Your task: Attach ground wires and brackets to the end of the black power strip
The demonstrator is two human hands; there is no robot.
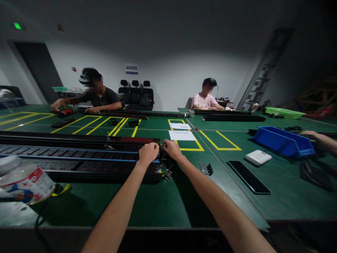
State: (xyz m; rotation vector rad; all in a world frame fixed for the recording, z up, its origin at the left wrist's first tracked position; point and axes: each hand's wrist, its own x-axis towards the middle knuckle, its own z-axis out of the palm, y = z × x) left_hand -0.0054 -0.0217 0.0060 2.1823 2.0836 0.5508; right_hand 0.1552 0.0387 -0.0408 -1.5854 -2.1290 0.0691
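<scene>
Several long black power strips (105, 166) lie side by side on the green table, with small red parts along their faces and blue edges. My left hand (149, 153) rests at their right end, fingers curled closed; what they grip is hidden. Just beyond that end, my right hand (172, 150) is closed in a pinch close to the left one. Whatever sits between its fingertips is too small and dark to name. Loose wires (166, 171) in yellow and green stick out of the nearest strip's end, below my hands.
Right of my arm lie a black bracket (206, 169), a phone (249, 176), a white box (258, 157) and a blue bin (283, 141). A plastic jar (26, 181) stands front left. Paper sheets (182, 135) lie ahead. Two people sit across; another person's arm (322, 140) reaches in from the right.
</scene>
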